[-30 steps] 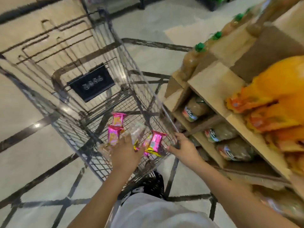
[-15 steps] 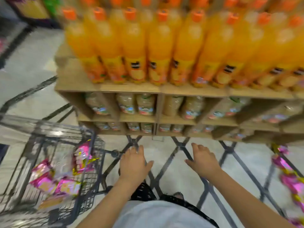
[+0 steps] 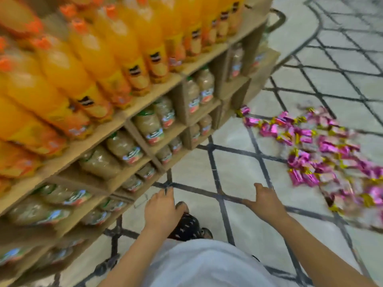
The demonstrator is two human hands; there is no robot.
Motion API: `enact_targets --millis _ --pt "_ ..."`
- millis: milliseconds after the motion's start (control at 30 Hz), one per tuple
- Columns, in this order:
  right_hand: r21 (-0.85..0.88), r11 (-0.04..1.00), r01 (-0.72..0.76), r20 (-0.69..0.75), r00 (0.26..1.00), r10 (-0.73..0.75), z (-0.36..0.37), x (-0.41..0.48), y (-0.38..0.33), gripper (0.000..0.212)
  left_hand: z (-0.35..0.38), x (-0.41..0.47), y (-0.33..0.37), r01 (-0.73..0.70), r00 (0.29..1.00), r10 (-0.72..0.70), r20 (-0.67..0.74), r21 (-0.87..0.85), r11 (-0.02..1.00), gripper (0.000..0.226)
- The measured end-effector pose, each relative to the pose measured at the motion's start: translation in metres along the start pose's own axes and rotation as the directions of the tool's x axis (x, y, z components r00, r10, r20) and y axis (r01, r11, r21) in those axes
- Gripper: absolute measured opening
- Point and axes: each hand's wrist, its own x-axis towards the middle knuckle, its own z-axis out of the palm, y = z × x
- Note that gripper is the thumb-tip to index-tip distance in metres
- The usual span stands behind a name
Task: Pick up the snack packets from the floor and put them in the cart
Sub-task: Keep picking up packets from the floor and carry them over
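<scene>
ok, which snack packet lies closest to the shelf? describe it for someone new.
Follow the brown wooden shelf of orange drink bottles to its far end on the pale tiled floor. At that corner's foot lies one shiny pink-and-gold foil snack packet. It is the leftmost piece of the scattered pile, nearer the shelf than any other.

Your snack packets (image 3: 326, 147) lie scattered on the pale tiled floor (image 3: 234, 168) to your right, a loose spread of many small shiny wrappers, bright pink with gold-yellow ends. The spread begins with a few lone packets just beside the end corner of the wooden shelf (image 3: 233, 88) and thickens toward the right edge of view, where they overlap. Blur hides any print on them.
</scene>
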Motion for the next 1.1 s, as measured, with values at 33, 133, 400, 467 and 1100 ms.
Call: enact_targets --millis 33,133,400,467,1100 --pt "0.039 0.998 -0.042 -0.004 0.999 0.042 -0.001 0.001 0.013 0.071 -0.003 0.009 0.011 -0.034 0.999 0.033 0.019 0.023 0.999 0.07" --pt "0.165 0.974 -0.157 -0.003 0.987 0.159 -0.003 0.004 0.044 0.067 -0.01 0.039 0.043 -0.106 0.992 0.099 0.074 0.093 0.99 0.068" --pt "0.405 0.809 -0.426 0.057 0.895 0.443 -0.039 0.041 0.122 0.08 -0.031 0.149 0.153 -0.345 0.931 0.298 0.212 0.237 0.908 0.076" --pt "0.412 0.771 -0.486 0.082 0.862 0.5 -0.057 0.055 0.138 0.079 -0.038 0.182 0.188 -0.393 0.911 0.337 0.239 0.253 0.884 0.078" --pt "0.577 0.505 -0.642 0.212 0.715 0.666 -0.151 0.152 0.274 0.067 -0.04 0.343 0.473 -0.707 0.707 0.539 0.457 0.436 0.557 0.086"
